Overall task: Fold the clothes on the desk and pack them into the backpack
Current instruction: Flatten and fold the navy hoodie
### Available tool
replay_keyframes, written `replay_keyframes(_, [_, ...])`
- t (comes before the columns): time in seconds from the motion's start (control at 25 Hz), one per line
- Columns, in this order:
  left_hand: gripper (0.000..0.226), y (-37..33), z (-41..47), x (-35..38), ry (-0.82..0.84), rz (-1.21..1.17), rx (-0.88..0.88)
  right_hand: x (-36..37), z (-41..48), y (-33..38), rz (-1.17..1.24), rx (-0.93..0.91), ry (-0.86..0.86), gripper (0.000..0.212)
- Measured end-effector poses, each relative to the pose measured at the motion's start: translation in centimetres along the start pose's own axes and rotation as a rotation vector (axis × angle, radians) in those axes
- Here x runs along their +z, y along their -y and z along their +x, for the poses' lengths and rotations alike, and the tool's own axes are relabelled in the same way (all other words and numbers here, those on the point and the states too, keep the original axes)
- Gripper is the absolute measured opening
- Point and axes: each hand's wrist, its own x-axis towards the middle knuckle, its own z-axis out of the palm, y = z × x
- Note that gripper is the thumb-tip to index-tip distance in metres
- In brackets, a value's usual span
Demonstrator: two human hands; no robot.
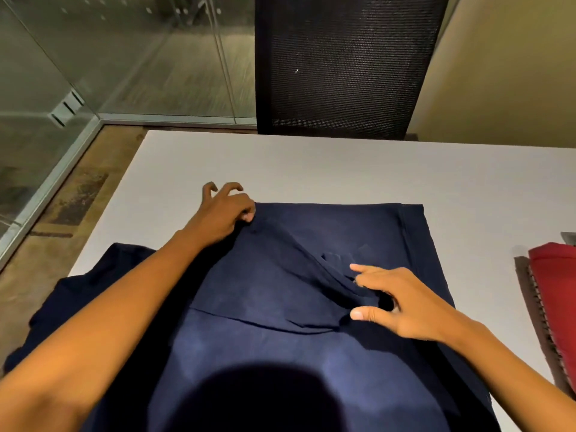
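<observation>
**Shirt mid-fold, both hands on the cloth**

The navy shirt point(311, 363) lay spread on the white desk point(280, 163), right in front of the person. A panel was doubled over its far part, and one side spilled toward the desk's left edge.

The left hand point(224, 213) sat at the panel's far-left corner. Thumb & one finger pinched the cloth edge there, and the other fingers were curled up, clear of the desk. That was prob. to pin the corner so the fold stayed square.

The right hand point(405, 300) was over a diagonal ridge of slack nr the panel's right side. Forefinger & thumb were stretched out and spread apart, and the remaining fingers were curled down onto the ridge. Couldn't tell whether they gripped it or only pressed it. Either way it looked placed to work the wrinkle out twd the edge.

A red garment point(554, 275) waited at the desk's right edge, well apart from the shirt, so more folding was prob. left. A black mesh chair point(343, 67) stood beyond the desk. The backpack wasn't in view, so packing looked not yet begun.
</observation>
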Motion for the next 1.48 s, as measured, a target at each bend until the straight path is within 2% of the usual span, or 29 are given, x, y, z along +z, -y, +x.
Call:
replay_keyframes(0.04, [0.038,0.5,0.2,-0.2,-0.022,-0.032,-0.066,-0.3,0.2,0.1,-0.022,-0.005,0.022,0.064])
replay_keyframes(0.08, [0.040,1.0,0.5,-0.4,-0.030,-0.051,-0.100,-0.5,0.5,0.5,-0.051,-0.010,0.022,0.065])
replay_keyframes(0.12, [0.041,1.1,0.8,-0.6,-0.012,-0.064,-0.089,-0.6,0.8,0.8,-0.063,-0.020,0.013,0.059])
replay_keyframes(0.2, [0.047,0.2,1.3,-0.8,0.139,-0.100,-0.003,-0.5,1.2,1.1,-0.055,0.003,0.023,0.051])
replay_keyframes(0.24, [0.046,-0.6,1.5,-0.6,0.240,-0.096,0.039,-0.6,1.3,1.4,-0.046,0.026,0.029,0.049])
replay_keyframes(0.32, [0.030,-1.5,1.4,0.0,0.276,-0.015,0.119,-0.8,1.2,1.6,-0.068,0.048,0.067,0.039])
replay_keyframes(0.4, [0.027,-1.0,1.4,-0.1,0.131,0.060,0.134,-1.3,0.6,1.9,-0.229,0.064,0.152,0.027])
replay_keyframes(0.52, [0.031,1.0,1.7,-1.3,-0.073,0.123,0.022,-2.5,0.0,2.3,-0.508,0.158,0.192,0.032])
replay_keyframes(0.72, [0.021,1.2,1.5,-0.2,-0.182,0.197,-0.204,-5.0,1.3,0.2,-0.791,0.342,0.105,0.025])
replay_keyframes(0.8, [0.022,1.1,1.0,0.4,-0.231,0.156,-0.316,-5.7,1.3,-1.7,-0.648,0.345,0.024,0.031])
replay_keyframes(0.88, [0.028,0.5,0.7,0.9,-0.298,0.054,-0.355,-6.1,1.4,-3.6,-0.415,0.324,-0.147,0.031])
replay_keyframes(0.92, [0.031,-0.2,0.6,1.2,-0.312,-0.028,-0.346,-6.2,1.7,-4.4,-0.419,0.324,-0.232,0.031])
replay_keyframes(1.04, [0.040,-2.5,-0.1,1.9,-0.270,-0.203,-0.261,-6.5,3.7,-6.5,-0.678,0.382,-0.374,0.038])
replay_keyframes(1.08, [0.043,-2.9,-0.3,2.0,-0.250,-0.214,-0.217,-6.7,4.4,-6.6,-0.655,0.420,-0.354,0.044])
replay_keyframes(1.16, [0.044,-2.8,0.1,2.4,-0.199,-0.225,-0.158,-7.7,5.4,-6.3,-0.351,0.457,-0.242,0.047])
replay_keyframes(1.24, [0.043,-2.2,1.3,2.3,-0.112,-0.266,-0.219,-8.6,5.3,-6.3,-0.030,0.450,-0.144,0.039])
replay_keyframes(1.32, [0.040,-1.2,2.3,2.4,0.003,-0.266,-0.321,-9.3,4.1,-6.7,0.240,0.427,-0.146,0.040])
replay_keyframes(1.4, [0.030,-0.2,2.9,2.3,0.116,-0.128,-0.335,-9.3,2.4,-7.9,0.441,0.447,-0.156,0.065])
replay_keyframes(1.44, [0.025,0.1,3.0,2.2,0.137,-0.065,-0.341,-9.2,1.6,-8.6,0.464,0.464,-0.151,0.075])
replay_keyframes(1.48, [0.022,0.4,3.1,2.0,0.126,-0.038,-0.357,-9.0,0.9,-9.2,0.449,0.483,-0.150,0.076])
